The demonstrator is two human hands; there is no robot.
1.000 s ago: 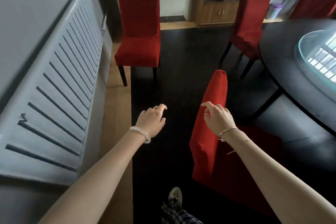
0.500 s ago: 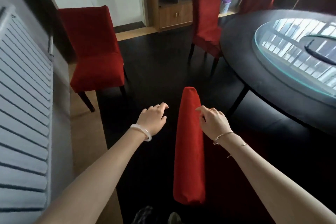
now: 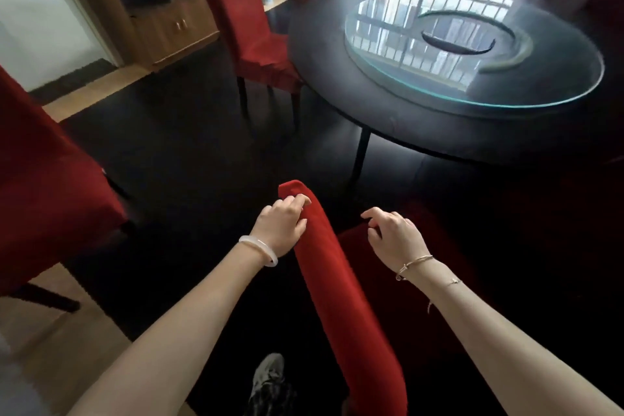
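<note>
left hand grips the backrest, right hand hangs free

the red chair [image 3: 341, 307] stands directly in front of the person, low in the middle of the head view, seen from above and behind. its backrest [image 3: 324, 246] runs as a narrow red band from the bottom edge of the view up toward the centre. the left hand [image 3: 280, 228] sits at the far top corner of that backrest. its fingers [image 3: 297, 201] are curled over the top edge and the thumb lies against the fabric on the near side, so it holds the cloth-covered back. a white bangle [image 3: 258, 248] circles that wrist.

the right hand [image 3: 393, 236] hovers just to the right of the backrest, over the dark red seat [image 3: 449, 297]. its fingers are loosely bent and hold nothing, and it looks clear of the backrest.

beyond the chair stands a round black table [image 3: 320, 78] with a glass turntable [image 3: 540, 78] on top, near but apart from the chair. a second red chair [image 3: 243, 27] stands at the table's left edge, and a third [image 3: 44, 179] fills the left side of the view. a wooden cabinet [image 3: 169, 20] stands against the far wall. a shoe [image 3: 268, 378] shows on the dark floor just left of the backrest's lower end.
</note>
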